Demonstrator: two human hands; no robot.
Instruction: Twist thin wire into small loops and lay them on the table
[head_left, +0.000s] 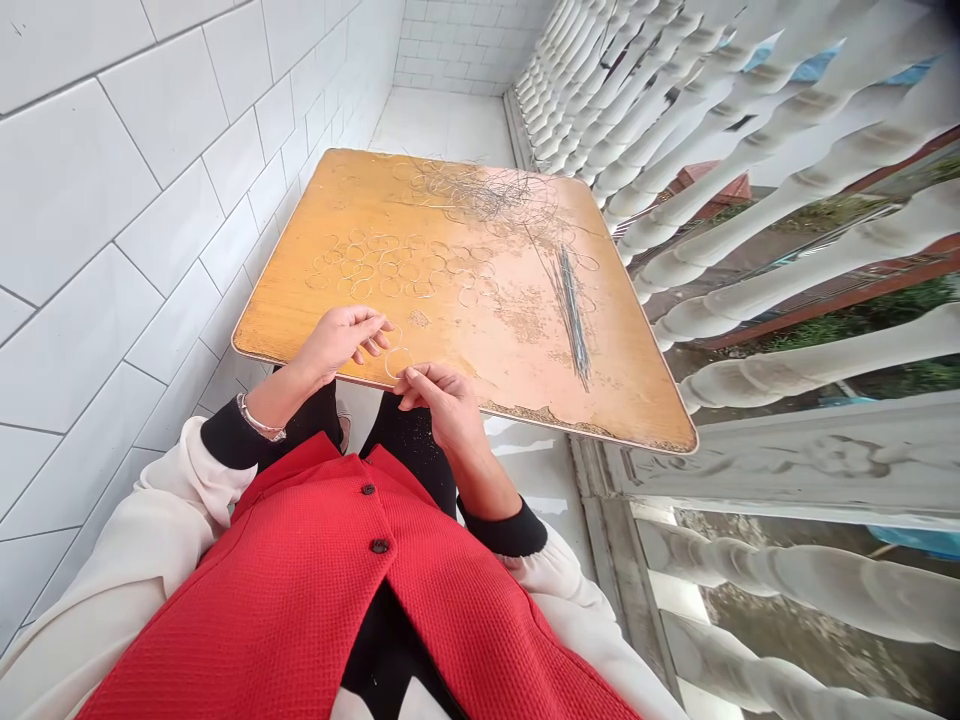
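At the near edge of the tabletop (622,400), left of its middle, a wire ring (388,358) is clamped between the thumb and fingers of the right grip (444,396). The left grip (345,338) is positioned just beside it, fingers curled; whether it holds wire cannot be determined. The step in hand appears to be two-handed handling of this single ring. The next move likely calls for a steady right pinch and light left fingertip control, clear of the loose rings (405,268) toward the far edge.

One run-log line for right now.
left hand: near wire ring, grip unclear | right hand: pinching wire ring | table: loose rings, tangled wire, straight wires
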